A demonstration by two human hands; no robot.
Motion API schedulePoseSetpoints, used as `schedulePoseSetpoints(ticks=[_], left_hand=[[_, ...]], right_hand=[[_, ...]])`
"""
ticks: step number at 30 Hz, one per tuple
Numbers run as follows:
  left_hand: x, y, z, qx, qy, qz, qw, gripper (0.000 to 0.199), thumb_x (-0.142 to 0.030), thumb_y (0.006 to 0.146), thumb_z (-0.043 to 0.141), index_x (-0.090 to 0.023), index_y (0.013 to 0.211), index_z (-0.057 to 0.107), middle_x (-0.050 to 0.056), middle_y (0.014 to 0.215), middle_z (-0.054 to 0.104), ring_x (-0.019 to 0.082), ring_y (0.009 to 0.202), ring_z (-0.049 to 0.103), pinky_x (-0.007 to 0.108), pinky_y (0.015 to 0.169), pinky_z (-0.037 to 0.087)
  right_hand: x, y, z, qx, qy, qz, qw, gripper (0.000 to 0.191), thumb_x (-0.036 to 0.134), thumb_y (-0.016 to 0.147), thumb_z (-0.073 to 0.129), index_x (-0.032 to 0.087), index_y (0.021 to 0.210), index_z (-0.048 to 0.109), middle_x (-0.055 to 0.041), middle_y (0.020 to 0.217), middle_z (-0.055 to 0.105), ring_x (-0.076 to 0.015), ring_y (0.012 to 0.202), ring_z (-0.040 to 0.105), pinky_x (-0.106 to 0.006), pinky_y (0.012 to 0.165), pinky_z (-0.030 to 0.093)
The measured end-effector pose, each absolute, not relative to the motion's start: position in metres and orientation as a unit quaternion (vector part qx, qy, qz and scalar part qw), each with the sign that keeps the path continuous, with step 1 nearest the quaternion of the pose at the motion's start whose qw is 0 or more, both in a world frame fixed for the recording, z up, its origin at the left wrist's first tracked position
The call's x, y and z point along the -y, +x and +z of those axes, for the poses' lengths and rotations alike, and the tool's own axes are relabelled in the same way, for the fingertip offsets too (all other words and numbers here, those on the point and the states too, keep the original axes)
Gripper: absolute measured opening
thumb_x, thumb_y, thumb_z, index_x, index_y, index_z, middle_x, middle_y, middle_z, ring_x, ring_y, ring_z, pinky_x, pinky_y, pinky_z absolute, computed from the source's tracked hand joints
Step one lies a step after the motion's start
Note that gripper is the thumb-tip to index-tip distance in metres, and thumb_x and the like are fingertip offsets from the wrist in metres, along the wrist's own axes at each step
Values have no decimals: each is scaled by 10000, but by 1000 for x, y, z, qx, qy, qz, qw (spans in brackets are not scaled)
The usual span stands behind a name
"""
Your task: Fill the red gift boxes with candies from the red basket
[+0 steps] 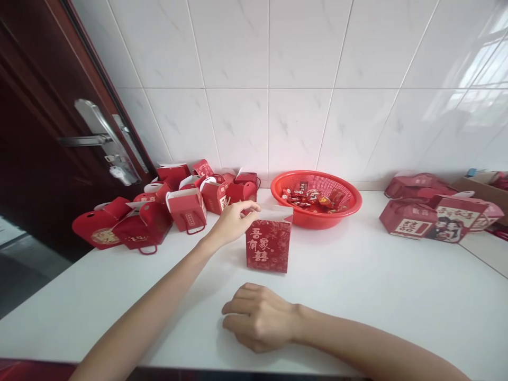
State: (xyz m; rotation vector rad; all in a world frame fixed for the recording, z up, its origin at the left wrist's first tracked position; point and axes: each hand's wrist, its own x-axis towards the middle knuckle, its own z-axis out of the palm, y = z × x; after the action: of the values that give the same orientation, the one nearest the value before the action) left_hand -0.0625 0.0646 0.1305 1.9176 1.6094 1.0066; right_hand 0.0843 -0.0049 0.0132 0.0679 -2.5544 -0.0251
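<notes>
A red box (269, 246) with pale characters stands upright on the white table, its top open. My left hand (239, 218) is at the box's upper left edge, thumb and fingers curled close together; whether they grip the rim is too small to tell. Closer to the front edge, my right hand (260, 317) rests on the table with its fingers curled in, and nothing shows in it. Behind the box to the right sits a red plastic basket (317, 218) with small red wrapped pieces (307, 200) inside.
Several red boxes (186, 209) crowd the left back of the table. More boxes (410, 219) and a cardboard carton (482, 190) are at the right. A tiled wall (301, 127) rises behind, and a dark door (43, 106) is at the left.
</notes>
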Motion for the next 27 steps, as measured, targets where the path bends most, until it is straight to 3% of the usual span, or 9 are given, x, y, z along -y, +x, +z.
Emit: schedulePoseSetpoints(ticks=[4,9,14,18,27], left_hand=[[-74,-64,127,-567,682,385,256,380,-317,724,572,-219,1065,709,30,982,714,181,693,645,332,728,510],[-76,-60,127,-517,666,424,331,325,-298,650,623,-195,936,736,15,797,677,196,712,639,340,740,524],[-83,-64,125,-521,619,493,318,321,-326,639,651,-190,912,752,49,906,742,225,831,653,351,795,528],[-92,-74,117,-536,576,551,278,398,-364,663,676,-185,1010,754,59,959,742,234,894,642,338,796,511],[-89,-88,102,-530,606,523,281,506,-482,809,653,-233,1248,688,44,1041,709,220,947,646,340,887,501]], right_hand=[[-7,95,4,946,9,-13,323,128,146,871,536,149,921,655,-65,1012,726,-162,774,550,-299,747,443],[-20,99,-7,958,-42,-21,282,116,166,888,540,151,948,638,-78,1011,721,-174,794,555,-311,708,446],[-24,94,-12,966,-59,-6,250,52,152,828,590,157,862,629,-69,1007,722,-177,795,558,-315,734,454],[-25,92,-12,962,-95,15,256,82,119,791,596,155,855,632,-72,1024,723,-177,773,548,-309,718,454],[-25,93,-15,950,-125,50,281,95,87,772,586,171,807,611,-70,1030,720,-169,746,515,-296,704,453]])
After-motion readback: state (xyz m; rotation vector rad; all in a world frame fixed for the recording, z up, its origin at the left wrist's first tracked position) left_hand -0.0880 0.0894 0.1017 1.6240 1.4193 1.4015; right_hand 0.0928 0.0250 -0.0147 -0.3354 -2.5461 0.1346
